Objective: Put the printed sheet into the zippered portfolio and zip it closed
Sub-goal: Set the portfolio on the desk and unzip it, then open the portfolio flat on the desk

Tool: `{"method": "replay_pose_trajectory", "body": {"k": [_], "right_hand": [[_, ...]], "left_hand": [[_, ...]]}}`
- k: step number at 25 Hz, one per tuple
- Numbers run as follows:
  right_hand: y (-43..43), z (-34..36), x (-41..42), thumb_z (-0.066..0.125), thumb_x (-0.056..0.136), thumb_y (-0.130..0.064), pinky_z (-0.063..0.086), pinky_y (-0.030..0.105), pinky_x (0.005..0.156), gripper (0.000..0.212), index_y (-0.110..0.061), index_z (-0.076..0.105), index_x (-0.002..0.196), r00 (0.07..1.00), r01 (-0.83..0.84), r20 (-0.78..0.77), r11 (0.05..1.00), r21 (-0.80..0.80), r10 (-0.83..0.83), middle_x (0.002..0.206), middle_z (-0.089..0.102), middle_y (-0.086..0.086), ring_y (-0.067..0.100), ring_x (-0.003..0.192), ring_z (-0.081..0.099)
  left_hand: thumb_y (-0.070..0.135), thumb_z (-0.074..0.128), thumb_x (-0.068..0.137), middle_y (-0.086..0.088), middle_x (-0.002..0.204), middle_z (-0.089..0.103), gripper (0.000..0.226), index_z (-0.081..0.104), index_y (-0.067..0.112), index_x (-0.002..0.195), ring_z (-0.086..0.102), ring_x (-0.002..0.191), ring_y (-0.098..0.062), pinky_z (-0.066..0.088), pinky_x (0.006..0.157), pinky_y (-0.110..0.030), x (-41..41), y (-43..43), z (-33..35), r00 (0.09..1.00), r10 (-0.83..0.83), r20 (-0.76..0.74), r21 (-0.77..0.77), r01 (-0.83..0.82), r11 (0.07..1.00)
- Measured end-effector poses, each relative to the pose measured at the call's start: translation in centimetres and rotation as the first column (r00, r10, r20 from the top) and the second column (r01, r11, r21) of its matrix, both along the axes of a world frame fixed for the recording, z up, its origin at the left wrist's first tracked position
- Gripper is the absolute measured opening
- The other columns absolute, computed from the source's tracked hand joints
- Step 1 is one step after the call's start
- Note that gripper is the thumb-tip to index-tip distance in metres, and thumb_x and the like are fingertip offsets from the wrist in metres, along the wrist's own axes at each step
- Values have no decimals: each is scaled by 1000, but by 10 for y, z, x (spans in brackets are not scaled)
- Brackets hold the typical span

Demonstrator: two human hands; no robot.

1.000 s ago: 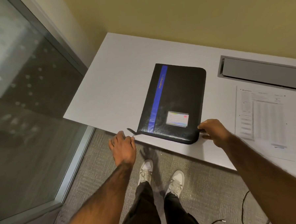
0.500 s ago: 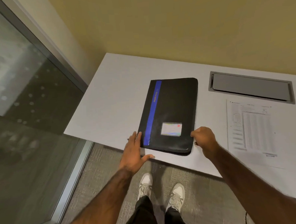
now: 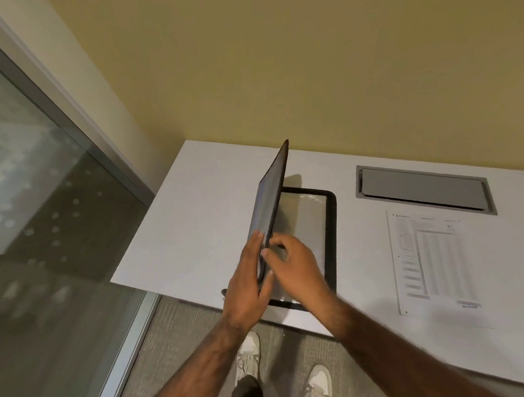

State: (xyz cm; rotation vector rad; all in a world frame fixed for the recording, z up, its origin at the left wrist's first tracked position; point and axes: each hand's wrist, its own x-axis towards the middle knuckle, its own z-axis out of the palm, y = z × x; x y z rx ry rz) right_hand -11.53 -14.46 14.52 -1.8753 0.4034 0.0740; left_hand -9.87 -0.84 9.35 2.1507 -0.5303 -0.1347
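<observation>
Both hands meet on the raised front cover [image 3: 271, 198] of a black zippered portfolio [image 3: 332, 225], near the counter's front edge. The left hand [image 3: 247, 287] has its grip closed on the cover's near free edge, fingers flat on the outer face and thumb on the inner side, while the right hand [image 3: 291, 263] pinches the same edge from the inside. The cover stands nearly upright, hinged along the portfolio's left side; the back half lies flat on the white counter [image 3: 195, 232], its pale glossy lining bordered by the dark zipper track. The printed sheet [image 3: 434, 259] lies flat and untouched to the right, well apart from the portfolio, below a grey recessed cable hatch [image 3: 421, 190] set near the counter's back edge.

The cover holds its plane without sagging, which suggests a stiff, board-backed panel, light enough for a fingertip hold; its free long edge looks the natural place to swing it fully open. The sheet, by contrast, is likely thin and limp, hard to lift off a smooth surface, and best started by sliding a corner or the near edge over the counter's front edge. The shiny lining may let paper slip, so the sheet should sit square inside before the zipper runs, to avoid catching a corner in the teeth.
</observation>
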Motion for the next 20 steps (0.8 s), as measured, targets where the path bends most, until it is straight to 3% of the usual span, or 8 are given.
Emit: {"method": "replay_pose_trajectory", "body": {"k": [3, 6, 8, 11, 14, 17, 20], "right_hand": [[11, -11, 18, 54, 95, -52, 36, 21, 102, 38, -33, 62, 126, 996, -91, 2, 994, 53, 91, 144, 50, -16, -1, 124, 46], [6, -43, 36, 51, 94, -58, 39, 30, 108, 46, -31, 59, 131, 989, -58, -137, 998, -28, 54, 145, 53, -8, 12, 129, 51], [-2, -69, 44, 55, 94, -54, 40, 37, 111, 51, -25, 55, 136, 980, -7, -197, 995, -95, -12, 146, 53, -1, 20, 131, 51], [-25, -106, 45, 54, 96, -48, 35, 44, 115, 60, -15, 44, 145, 949, -105, -314, 927, -361, -14, 156, 39, 11, 28, 143, 35], [-50, -132, 35, 54, 94, -50, 41, 52, 108, 65, -21, 32, 148, 909, -238, -416, 791, -563, -23, 158, 24, 12, 33, 145, 24], [-66, -144, 31, 62, 90, -45, 46, 55, 100, 67, -22, 33, 145, 882, -109, -445, 852, -511, -154, 148, 31, 9, 33, 136, 34], [-74, -149, 34, 66, 86, -36, 50, 53, 94, 51, -19, 48, 131, 865, 147, -387, 899, -413, -320, 124, 48, 9, 37, 119, 50]], "left_hand": [[53, 44, 101, 26, 163, 23, 63, 16, 45, 158, 37, 144, 1, 39, 109, -24, 16, 29, 18, 995, 97, -25, -64, -99, 993], [54, 44, 101, 29, 163, 18, 63, 17, 47, 157, 39, 140, 8, 42, 101, -21, 34, 61, 31, 998, 63, -17, 29, -63, 998], [53, 44, 101, 31, 163, 16, 61, 17, 49, 156, 37, 141, 8, 45, 102, -26, 46, 82, 37, 998, 55, -42, 44, -53, 998], [56, 44, 99, 31, 162, 21, 61, 21, 50, 155, 39, 143, 0, 45, 108, -37, 66, 111, 45, 989, 89, -120, 36, -86, 996], [57, 45, 99, 24, 160, 32, 59, 24, 50, 153, 48, 138, -8, 50, 107, -45, 90, 131, 50, 974, 94, -206, 102, -74, 992], [58, 49, 93, 14, 156, 42, 63, 28, 49, 152, 53, 135, -17, 52, 104, -48, 114, 140, 56, 943, 86, -322, 125, -48, 991], [58, 53, 86, 8, 156, 44, 71, 32, 42, 152, 56, 132, -24, 51, 105, -47, 144, 139, 67, 883, 109, -457, 109, -66, 992]]}}
